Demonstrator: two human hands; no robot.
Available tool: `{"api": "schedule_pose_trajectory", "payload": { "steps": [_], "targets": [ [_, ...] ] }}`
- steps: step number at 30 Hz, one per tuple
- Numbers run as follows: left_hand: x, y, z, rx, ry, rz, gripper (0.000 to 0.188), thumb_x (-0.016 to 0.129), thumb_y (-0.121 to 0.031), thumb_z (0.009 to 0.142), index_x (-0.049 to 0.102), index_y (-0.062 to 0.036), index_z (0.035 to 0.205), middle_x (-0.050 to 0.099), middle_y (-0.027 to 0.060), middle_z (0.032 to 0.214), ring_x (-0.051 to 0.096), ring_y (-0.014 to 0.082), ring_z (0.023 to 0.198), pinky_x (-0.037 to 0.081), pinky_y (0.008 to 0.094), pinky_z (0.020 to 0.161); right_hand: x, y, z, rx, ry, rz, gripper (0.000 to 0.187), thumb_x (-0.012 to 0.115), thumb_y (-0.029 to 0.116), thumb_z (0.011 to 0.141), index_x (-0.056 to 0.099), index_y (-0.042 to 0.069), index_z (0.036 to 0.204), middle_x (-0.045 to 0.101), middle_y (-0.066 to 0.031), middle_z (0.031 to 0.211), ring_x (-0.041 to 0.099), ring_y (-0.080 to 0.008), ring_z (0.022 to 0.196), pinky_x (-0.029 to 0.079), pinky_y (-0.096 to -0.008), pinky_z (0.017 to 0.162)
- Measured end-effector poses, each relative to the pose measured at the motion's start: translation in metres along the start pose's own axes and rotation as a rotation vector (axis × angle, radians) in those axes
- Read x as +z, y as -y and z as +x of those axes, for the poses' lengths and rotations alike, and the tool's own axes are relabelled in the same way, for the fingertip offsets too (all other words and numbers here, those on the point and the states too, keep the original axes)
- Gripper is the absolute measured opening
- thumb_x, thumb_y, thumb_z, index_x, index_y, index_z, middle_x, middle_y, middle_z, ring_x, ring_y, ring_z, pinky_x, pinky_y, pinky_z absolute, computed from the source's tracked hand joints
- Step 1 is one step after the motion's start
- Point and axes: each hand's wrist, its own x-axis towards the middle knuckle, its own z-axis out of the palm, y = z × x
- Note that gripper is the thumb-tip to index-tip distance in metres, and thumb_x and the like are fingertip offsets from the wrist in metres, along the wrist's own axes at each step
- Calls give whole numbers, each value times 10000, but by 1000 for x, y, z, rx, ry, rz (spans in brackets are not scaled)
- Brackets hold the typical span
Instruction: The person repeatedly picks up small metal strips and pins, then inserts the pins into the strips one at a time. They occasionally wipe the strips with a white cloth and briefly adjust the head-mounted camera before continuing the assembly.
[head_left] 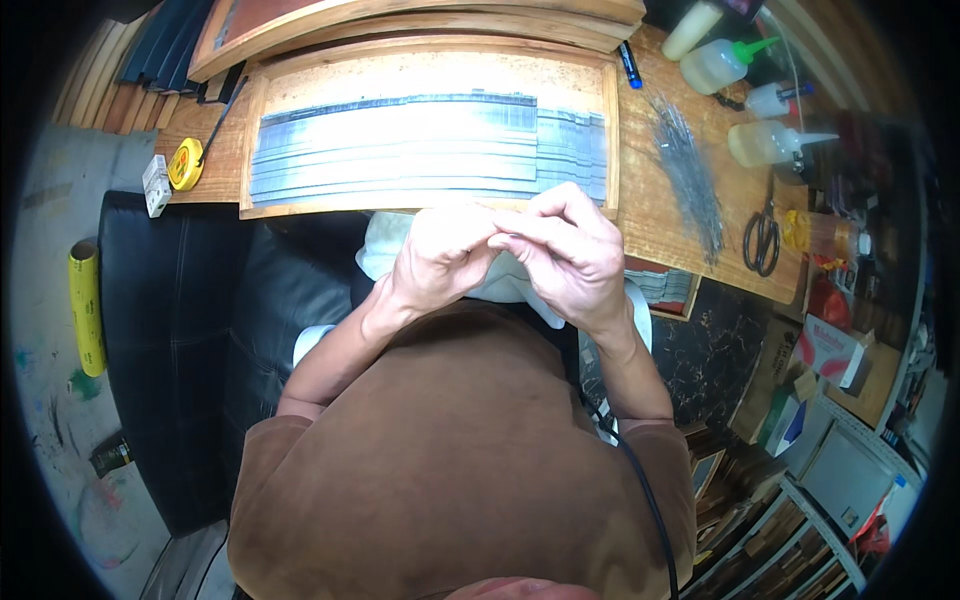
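My left hand [440, 250] and my right hand [578, 258] meet in front of my chest, just over the near edge of a shallow wooden tray [430, 68]. Thumbs and forefingers are pinched together, the fingertips of both hands almost touching. Whatever is between them is hidden or too thin to make out. Inside the tray lie overlapping rows of thin grey-blue strips [390, 150], shining under bright light. To the right of the tray, a loose bundle of thin, wire-like grey strands [688, 180] rests on the wooden table [645, 215].
Black-handled scissors [764, 240], squeeze bottles [715, 66] and a blue marker [630, 65] are on the table's right side. A yellow tape measure [186, 164] and small white box [156, 185] sit left. More wooden frames [420, 25] are stacked behind. A black cable [645, 490] runs down my right side.
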Motion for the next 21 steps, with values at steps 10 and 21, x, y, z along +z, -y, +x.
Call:
{"api": "schedule_pose_trajectory", "payload": {
  "steps": [10, 21],
  "targets": [
    [-9, -6, 14, -118, 141, -62, 256, 766, 53, 882, 773, -46, 1118, 771, 163, 930, 713, 329, 736, 570, 356, 682, -4, 4, 3, 50, -49, -38, 233, 871, -72, 825, 842, 4, 1043, 691, -60, 893, 634, -134, 763, 496, -261, 660],
    [-19, 7, -28, -1109, 413, -877, 221, 770, -133, 1017, 797, 34, 1159, 823, 140, 989, 813, 194, 884, 648, 251, 693, 35, -27, -65, 967, 0, 737, 198, 731, 121, 1054, 764, -45, 1158, 702, -11, 860, 578, -21, 641, 420, -187, 550]
  ]
}}
